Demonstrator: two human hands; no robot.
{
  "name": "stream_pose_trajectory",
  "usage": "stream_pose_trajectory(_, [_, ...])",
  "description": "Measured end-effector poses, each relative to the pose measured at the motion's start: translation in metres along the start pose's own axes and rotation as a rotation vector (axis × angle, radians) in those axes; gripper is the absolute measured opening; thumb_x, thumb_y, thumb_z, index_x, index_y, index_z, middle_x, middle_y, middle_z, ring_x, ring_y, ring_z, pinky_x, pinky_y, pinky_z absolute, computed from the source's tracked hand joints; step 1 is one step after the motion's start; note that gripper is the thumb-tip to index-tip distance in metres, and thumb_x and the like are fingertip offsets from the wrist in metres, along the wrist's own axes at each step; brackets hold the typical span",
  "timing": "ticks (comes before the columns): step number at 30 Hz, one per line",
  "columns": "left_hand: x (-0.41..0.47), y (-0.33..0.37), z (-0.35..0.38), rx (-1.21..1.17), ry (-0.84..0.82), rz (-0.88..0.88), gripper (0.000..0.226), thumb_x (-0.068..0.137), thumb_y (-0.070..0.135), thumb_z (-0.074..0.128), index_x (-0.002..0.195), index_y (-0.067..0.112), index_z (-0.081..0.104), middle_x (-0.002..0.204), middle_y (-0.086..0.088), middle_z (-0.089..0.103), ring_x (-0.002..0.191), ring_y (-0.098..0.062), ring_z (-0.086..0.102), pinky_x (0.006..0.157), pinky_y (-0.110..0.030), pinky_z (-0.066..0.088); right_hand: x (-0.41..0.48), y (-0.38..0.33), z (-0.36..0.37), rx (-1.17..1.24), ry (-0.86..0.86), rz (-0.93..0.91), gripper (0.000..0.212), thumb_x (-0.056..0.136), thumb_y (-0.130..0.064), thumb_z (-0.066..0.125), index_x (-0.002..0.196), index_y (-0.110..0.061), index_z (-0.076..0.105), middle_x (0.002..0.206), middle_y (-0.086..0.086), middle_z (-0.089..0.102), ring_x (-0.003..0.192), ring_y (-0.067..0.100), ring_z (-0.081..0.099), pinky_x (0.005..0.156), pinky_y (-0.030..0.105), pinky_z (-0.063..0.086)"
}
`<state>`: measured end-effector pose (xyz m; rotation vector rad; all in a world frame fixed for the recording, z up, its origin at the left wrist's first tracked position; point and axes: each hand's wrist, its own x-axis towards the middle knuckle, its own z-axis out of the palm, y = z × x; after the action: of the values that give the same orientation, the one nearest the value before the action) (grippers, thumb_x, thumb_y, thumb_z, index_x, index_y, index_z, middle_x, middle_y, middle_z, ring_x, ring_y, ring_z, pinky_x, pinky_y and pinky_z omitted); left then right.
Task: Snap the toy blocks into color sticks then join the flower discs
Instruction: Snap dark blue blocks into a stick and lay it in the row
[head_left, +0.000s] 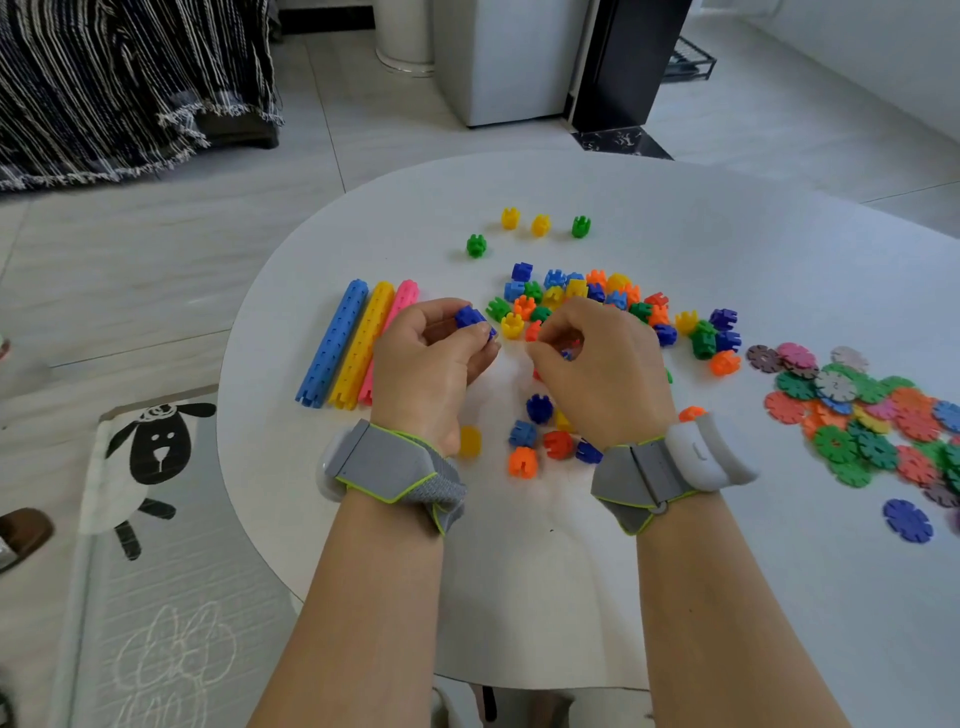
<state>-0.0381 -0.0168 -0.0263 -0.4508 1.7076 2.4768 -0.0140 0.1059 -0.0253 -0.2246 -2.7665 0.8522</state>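
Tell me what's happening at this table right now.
A person is building color sticks from toy blocks at a white table. The left hand grips a dark blue block. The right hand is curled over the loose blocks; whether it holds one cannot be told. Blue, yellow and pink sticks lie finished side by side on the left. The flower discs lie in a loose heap on the right, not yet joined.
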Motion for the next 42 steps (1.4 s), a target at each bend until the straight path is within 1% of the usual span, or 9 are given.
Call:
stream_pose_trajectory(3, [0.0,0.001,0.0,0.0,-0.009,0.002,0.019,0.084,-0.01,0.058,0.087,0.008,0.06,0.083,-0.008,0.061,0.083,-0.025,0.063,0.073,-0.027,0.058,-0.003,0.003,-0.017,-0.046,-0.077,0.016,0.008,0.086,-0.028,0.062,0.079,-0.026,0.064,0.084,-0.007,0.064,0.085,0.014,0.055,0.074,0.029,0.043])
stream_pose_trajectory(5, [0.001,0.002,-0.001,-0.008,-0.019,0.002,0.019,0.084,-0.01,0.057,0.086,0.009,0.059,0.084,-0.008,0.06,0.085,-0.026,0.062,0.073,-0.026,0.058,-0.007,0.004,-0.027,-0.079,-0.216,0.036,0.01,0.087,-0.029,0.062,0.085,-0.023,0.07,0.081,-0.009,0.062,0.08,0.011,0.056,0.065,0.024,0.041])
stream_pose_trajectory(9, [-0.002,0.0,0.003,0.005,-0.037,-0.004,0.018,0.085,-0.009,0.058,0.085,0.009,0.059,0.084,-0.009,0.06,0.084,-0.026,0.062,0.071,-0.024,0.058,-0.013,0.004,-0.024,-0.169,-0.379,0.023,0.021,0.084,-0.036,0.065,0.101,-0.026,0.07,0.083,-0.009,0.054,0.085,0.014,0.054,0.074,0.03,0.046])
stream_pose_trajectory(14, [-0.006,-0.001,0.005,0.033,-0.034,-0.005,0.017,0.085,-0.008,0.058,0.086,0.009,0.059,0.083,-0.008,0.061,0.082,-0.024,0.063,0.071,-0.024,0.058,-0.012,-0.001,-0.011,-0.227,-0.327,0.007,0.035,0.082,-0.046,0.063,0.113,-0.03,0.063,0.101,-0.002,0.055,0.1,0.021,0.051,0.087,0.039,0.045])
stream_pose_trajectory(17, [-0.005,-0.001,0.005,0.041,-0.031,-0.005,0.017,0.085,-0.008,0.058,0.086,0.009,0.06,0.084,-0.008,0.061,0.082,-0.024,0.063,0.072,-0.025,0.058,-0.011,-0.003,-0.006,-0.252,-0.32,-0.013,0.03,0.086,-0.041,0.06,0.114,-0.03,0.064,0.108,-0.001,0.057,0.104,0.022,0.052,0.09,0.039,0.045])
stream_pose_trajectory(23, [-0.006,0.0,0.005,0.029,-0.03,-0.017,0.013,0.086,-0.005,0.058,0.084,0.007,0.06,0.08,-0.01,0.062,0.071,-0.02,0.065,0.067,-0.025,0.058,-0.01,-0.002,-0.013,0.104,-0.086,0.04,0.018,0.085,-0.024,0.067,0.102,-0.022,0.067,0.08,-0.016,0.058,0.07,-0.004,0.052,0.066,0.007,0.042])
stream_pose_trajectory(26, [-0.005,-0.001,0.007,0.048,-0.02,-0.02,0.01,0.087,-0.001,0.058,0.085,0.008,0.061,0.085,-0.013,0.063,0.07,-0.018,0.064,0.062,-0.023,0.056,-0.013,-0.007,-0.011,0.225,-0.056,0.053,0.019,0.082,-0.021,0.071,0.1,-0.019,0.069,0.083,-0.013,0.063,0.075,0.0,0.058,0.078,0.02,0.051])
stream_pose_trajectory(31, [-0.007,-0.003,0.007,0.069,-0.025,-0.028,0.005,0.089,0.004,0.058,0.087,0.008,0.061,0.087,-0.015,0.065,0.067,-0.016,0.065,0.062,-0.024,0.057,-0.017,-0.011,-0.006,0.293,0.017,0.051,0.013,0.08,-0.022,0.073,0.091,-0.017,0.068,0.082,-0.008,0.068,0.077,0.008,0.064,0.078,0.032,0.055])
stream_pose_trajectory(42, [-0.008,0.001,0.007,0.051,-0.028,-0.031,0.004,0.087,0.002,0.06,0.089,0.004,0.059,0.088,-0.016,0.063,0.068,-0.018,0.066,0.061,-0.024,0.057,-0.016,-0.009,-0.006,0.275,0.035,0.052,0.013,0.081,-0.026,0.074,0.089,-0.017,0.069,0.078,-0.013,0.064,0.075,0.002,0.063,0.074,0.019,0.053])
